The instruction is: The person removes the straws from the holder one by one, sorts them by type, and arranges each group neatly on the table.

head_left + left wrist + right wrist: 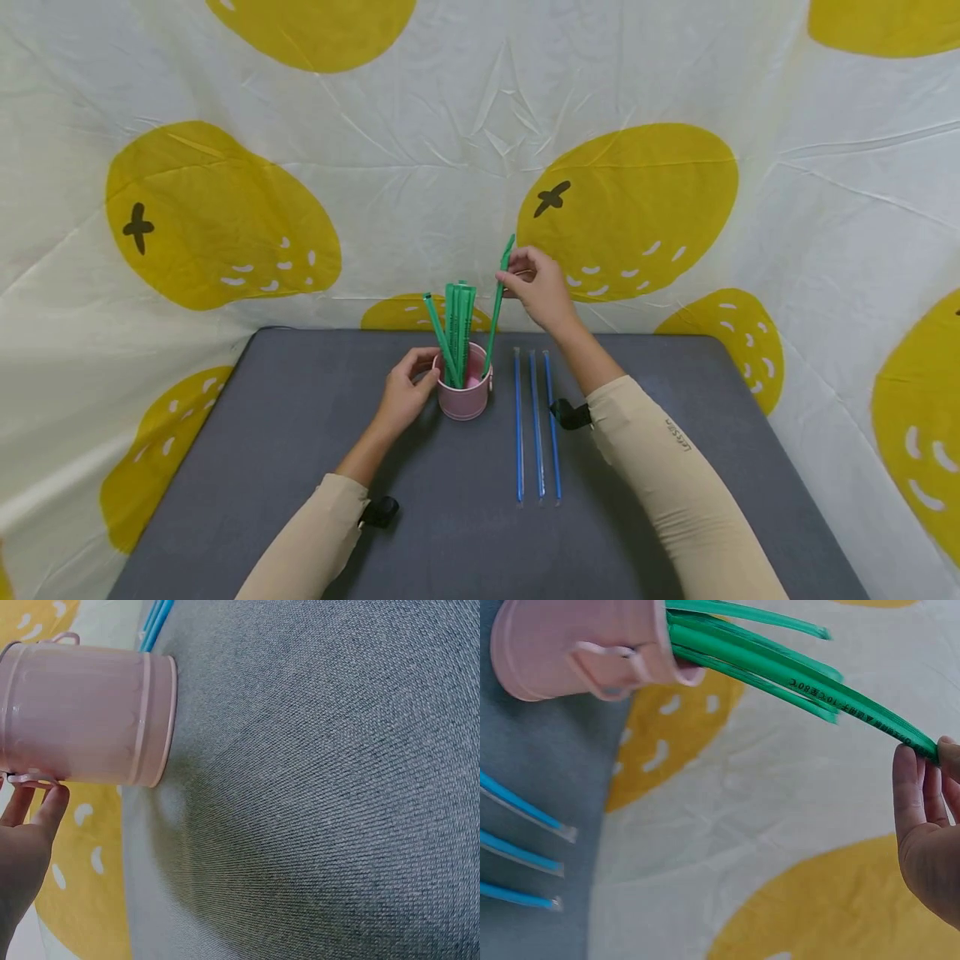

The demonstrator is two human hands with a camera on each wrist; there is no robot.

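Right hand [542, 287] pinches a green straw [496, 310] leaning in the pink cup [465, 398]; left hand [406, 392] grips the cup; a sideways tug could tip it.

Makeshift recording booth — lemon-print backdrop [465, 150]

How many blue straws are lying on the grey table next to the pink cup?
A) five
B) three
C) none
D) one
B: three blue straws lie side by side on the grey table, to the right of the pink cup, while the green ones stand in the cup.
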